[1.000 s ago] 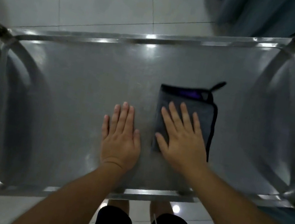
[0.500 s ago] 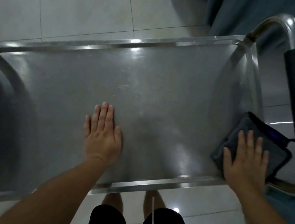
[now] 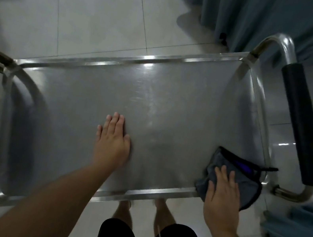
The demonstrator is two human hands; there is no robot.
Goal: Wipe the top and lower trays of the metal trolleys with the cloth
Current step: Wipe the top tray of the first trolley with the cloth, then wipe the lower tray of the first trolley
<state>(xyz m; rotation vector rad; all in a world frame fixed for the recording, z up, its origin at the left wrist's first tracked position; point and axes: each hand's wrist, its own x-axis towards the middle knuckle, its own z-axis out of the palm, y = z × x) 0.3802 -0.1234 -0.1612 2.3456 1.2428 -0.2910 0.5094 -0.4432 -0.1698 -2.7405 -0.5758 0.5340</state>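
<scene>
At four o'clock on the top tray (image 3: 154, 101), the right hand (image 3: 221, 194) presses the cloth (image 3: 248, 184) with flat fingers; the left hand (image 3: 112, 142) rests open at centre. Soft, limp, probably damp; press its middle.

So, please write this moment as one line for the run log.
left hand: flat on top tray | right hand: presses grey cloth at tray's near right corner | stage: wiping top tray

left hand (image 3: 112, 144) flat, right hand (image 3: 222, 194) flat

Right hand (image 3: 222, 194) presses cloth (image 3: 244, 182) at top tray (image 3: 174, 105) corner; left hand (image 3: 112, 142) flat.
</scene>
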